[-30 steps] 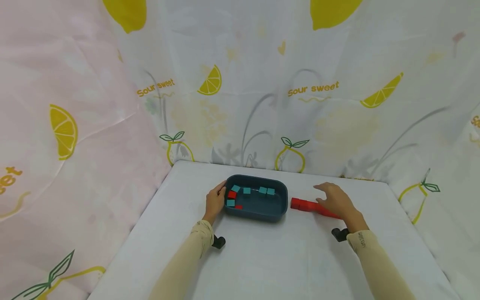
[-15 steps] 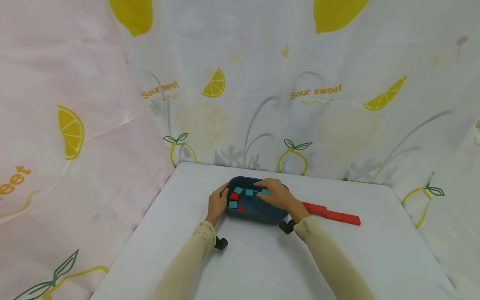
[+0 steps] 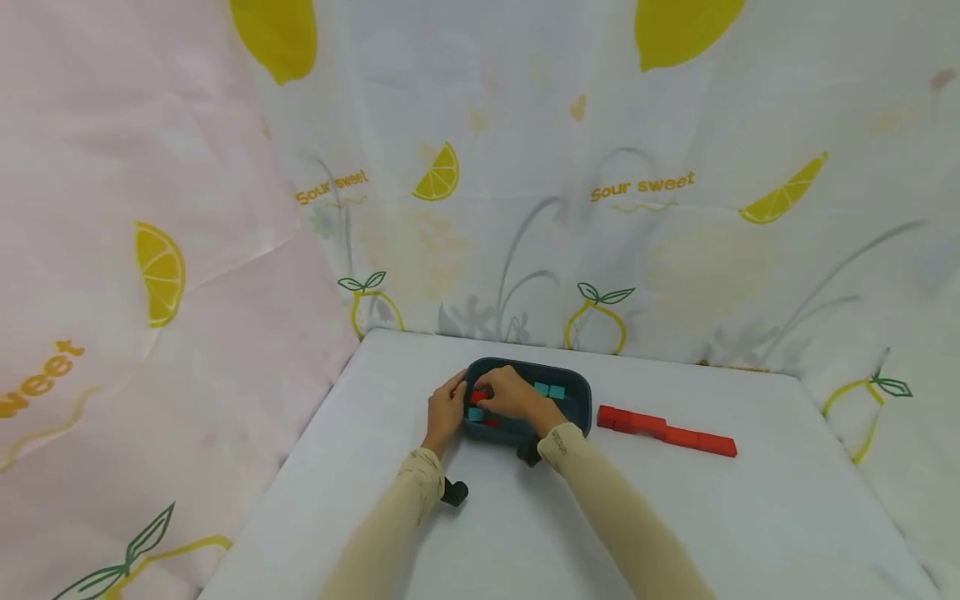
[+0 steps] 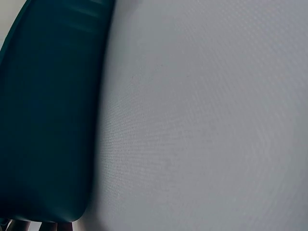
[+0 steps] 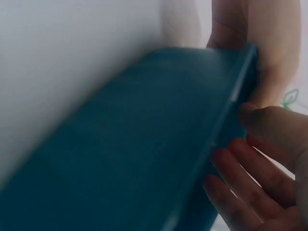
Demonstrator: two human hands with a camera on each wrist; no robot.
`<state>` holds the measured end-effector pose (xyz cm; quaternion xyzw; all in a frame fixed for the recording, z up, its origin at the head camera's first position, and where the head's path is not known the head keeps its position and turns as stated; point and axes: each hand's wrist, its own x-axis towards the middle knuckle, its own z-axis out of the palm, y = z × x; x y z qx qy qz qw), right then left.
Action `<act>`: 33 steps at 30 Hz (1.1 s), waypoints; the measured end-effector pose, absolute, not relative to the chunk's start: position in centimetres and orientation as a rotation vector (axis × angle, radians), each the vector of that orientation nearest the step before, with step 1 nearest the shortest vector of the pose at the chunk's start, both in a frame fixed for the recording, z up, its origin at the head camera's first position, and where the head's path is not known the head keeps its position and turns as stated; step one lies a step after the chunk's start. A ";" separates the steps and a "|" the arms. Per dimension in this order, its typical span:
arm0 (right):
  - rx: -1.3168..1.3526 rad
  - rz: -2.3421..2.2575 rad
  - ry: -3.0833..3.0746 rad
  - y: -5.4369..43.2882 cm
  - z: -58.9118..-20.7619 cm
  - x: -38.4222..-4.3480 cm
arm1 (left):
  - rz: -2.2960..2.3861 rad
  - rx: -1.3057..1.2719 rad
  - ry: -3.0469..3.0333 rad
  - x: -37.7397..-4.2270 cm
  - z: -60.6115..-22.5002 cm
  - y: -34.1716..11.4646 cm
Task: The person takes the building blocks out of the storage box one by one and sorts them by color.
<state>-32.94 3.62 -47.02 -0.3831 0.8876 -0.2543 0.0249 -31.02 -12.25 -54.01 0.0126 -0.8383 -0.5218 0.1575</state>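
A dark teal plastic container (image 3: 574, 410) with rounded corners stands on the white table. My left hand (image 3: 446, 410) grips its left end, the thumb at the rim. Inside, my right hand (image 3: 516, 393) reaches to the left side, thumb and fingers spread around a red block (image 3: 478, 397). Whether the fingertips touch that block I cannot tell. Close by lie a light blue block (image 3: 476, 414) and a low red block (image 3: 491, 422). In the right wrist view the container's wall (image 5: 134, 139) hides the blocks. The left wrist view shows mostly the container's outer side (image 4: 48, 120).
Right of the container, a row of red blocks (image 3: 678, 435) lies end to end across the table (image 3: 750, 500). Two more light blue blocks (image 3: 557, 392) sit at the container's back. A lemon-print curtain (image 3: 517, 217) rises behind and at the sides.
My right hand has moved left, from above the red row into the container and on to its left side. My left hand stays at the container's end.
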 end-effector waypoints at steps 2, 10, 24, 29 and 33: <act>-1.178 -0.772 2.746 3.2 -47.4 -33.1 | -1.494 0.026 -2.385 -31.0 -54.0 -12.1; -1.080 -0.690 2.817 2.1 -48.6 -33.4 | -1.499 0.025 -2.387 -31.2 -54.0 -12.0; -0.975 -0.607 2.962 1.7 -50.1 -33.7 | -1.525 0.035 -2.360 -31.4 -54.3 -11.9; -0.965 -0.708 2.936 1.7 -50.4 -33.7 | -1.520 0.036 -2.368 -31.3 -54.2 -12.0; -0.949 -0.759 2.912 1.6 -50.6 -33.7 | -1.494 0.051 -2.391 -31.1 -54.2 -12.1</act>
